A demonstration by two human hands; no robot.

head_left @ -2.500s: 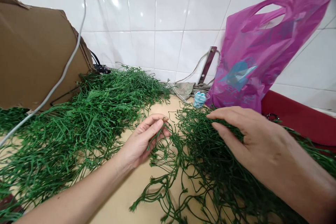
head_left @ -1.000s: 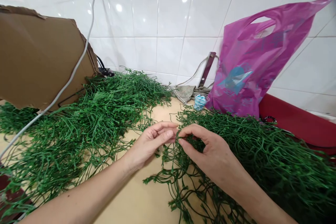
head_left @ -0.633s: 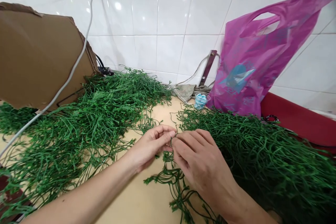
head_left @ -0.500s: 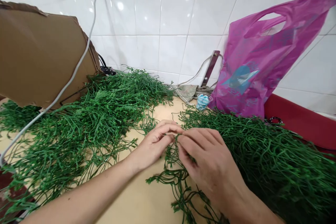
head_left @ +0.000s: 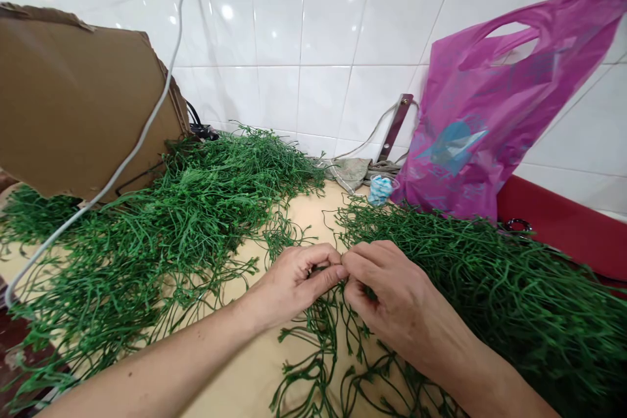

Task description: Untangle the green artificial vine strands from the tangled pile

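A person's left hand [head_left: 298,281] and right hand [head_left: 392,294] met at the fingertips over a tan surface [head_left: 225,366], between two heaps of thin green stems. Moments earlier, the right hand had hung apart with fingers spread above the right-hand heap [head_left: 490,281]; its arrival beside the left suggested the handling had turned to close, two-handed fingerwork. Both hands were curled inward, the left thumb bent toward its forefinger, but whether a stem was gripped between them was not clear, the fingers hiding the spot. Loose stems [head_left: 313,366] trailed just below the hands, while the left-hand heap [head_left: 186,202] spread toward a cardboard box [head_left: 83,104]. Behind the right-hand heap stood a magenta plastic bag [head_left: 455,144], beside a small cup of blue-and-white pieces [head_left: 380,189].
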